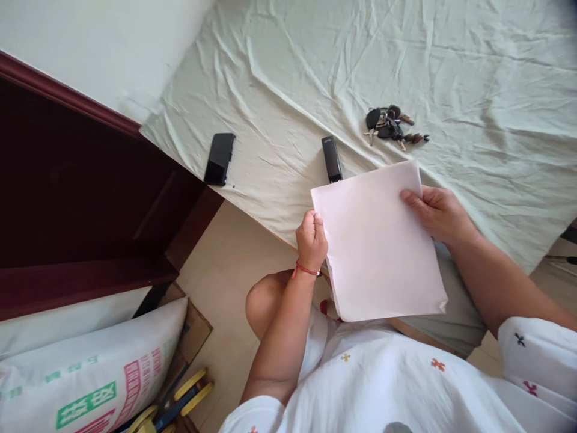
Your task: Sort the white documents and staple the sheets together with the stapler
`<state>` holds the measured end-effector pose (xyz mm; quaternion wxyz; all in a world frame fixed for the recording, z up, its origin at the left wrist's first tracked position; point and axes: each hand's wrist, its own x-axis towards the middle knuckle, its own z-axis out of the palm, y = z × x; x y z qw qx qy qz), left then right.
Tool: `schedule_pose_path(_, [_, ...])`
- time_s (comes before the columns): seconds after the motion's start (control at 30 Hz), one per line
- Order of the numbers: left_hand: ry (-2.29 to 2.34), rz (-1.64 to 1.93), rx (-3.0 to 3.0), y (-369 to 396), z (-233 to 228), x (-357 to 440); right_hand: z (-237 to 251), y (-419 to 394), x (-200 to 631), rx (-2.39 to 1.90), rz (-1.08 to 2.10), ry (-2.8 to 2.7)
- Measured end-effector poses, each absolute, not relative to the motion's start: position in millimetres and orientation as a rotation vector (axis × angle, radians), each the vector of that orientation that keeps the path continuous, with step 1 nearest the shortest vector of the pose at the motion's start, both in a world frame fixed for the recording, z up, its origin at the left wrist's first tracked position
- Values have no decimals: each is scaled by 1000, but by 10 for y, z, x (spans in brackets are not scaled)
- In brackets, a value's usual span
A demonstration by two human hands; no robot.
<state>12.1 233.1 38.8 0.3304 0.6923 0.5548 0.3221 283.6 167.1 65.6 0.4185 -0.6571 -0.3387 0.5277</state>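
A stack of white paper [381,246] is held over my lap, close to the near edge of the cloth-covered surface. Its lower right corner is slightly curled. My left hand [312,239], with a red string on the wrist, is closed on the left edge of the stack. On the upper right edge, my right hand [437,211] grips it with the thumb on top and the fingers hidden underneath. Just beyond the paper's top edge lies a slim black device [332,159], its near end close to the sheets.
A wrinkled pale green cloth [473,90] covers the surface. On it lie a bunch of keys [390,125] and a black phone-like object [219,159] near the left edge. Dark red furniture [81,192] stands at left, with a printed white sack [99,367] below it.
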Motion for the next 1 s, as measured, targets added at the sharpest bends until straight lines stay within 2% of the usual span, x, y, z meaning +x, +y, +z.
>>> schedule_pose_path(0.3, [1435, 910, 1637, 2586, 381, 192, 692, 1636, 2900, -1749, 1299, -995])
schedule_pose_path(0.57, [1484, 767, 1777, 2831, 476, 245, 751, 1664, 2853, -1694, 1320, -840])
schedule_pose_path(1.0, [1485, 734, 1706, 3201, 392, 422, 964, 1832, 2931, -1898, 1297, -668])
